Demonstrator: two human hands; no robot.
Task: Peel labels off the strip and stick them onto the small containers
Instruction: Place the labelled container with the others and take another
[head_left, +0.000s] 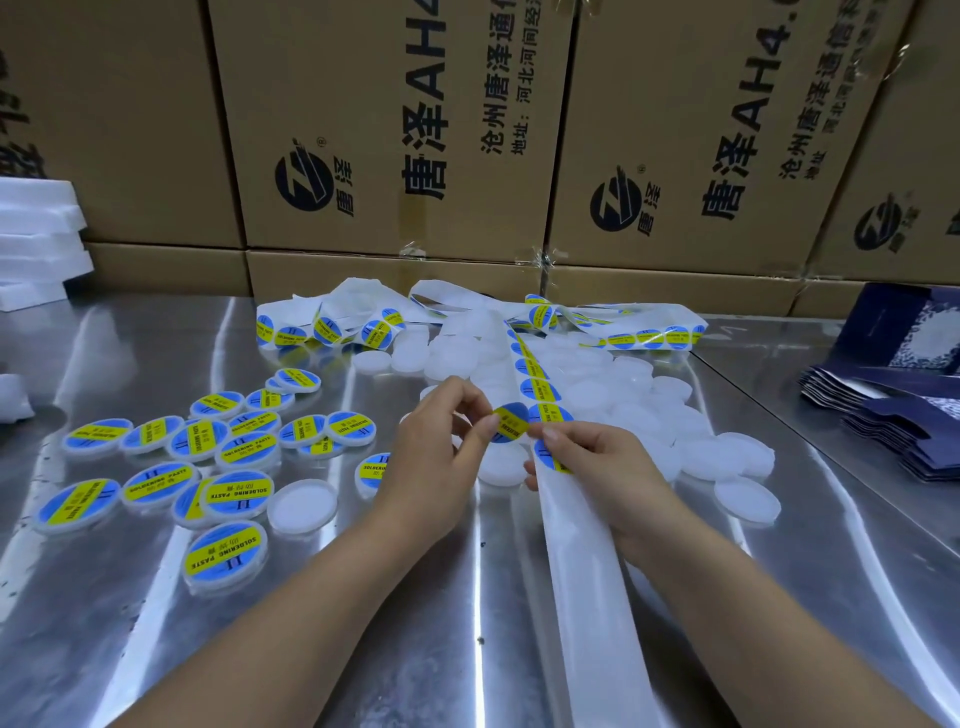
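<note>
Pinching a label (509, 424), left hand (440, 445) lifts it — right hand (598, 464) grips strip (583, 551).

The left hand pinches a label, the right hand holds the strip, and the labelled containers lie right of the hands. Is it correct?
Not quite. In the head view the labelled containers lie left of the hands, not right. The left hand does pinch a label and the right hand holds the strip.
</note>
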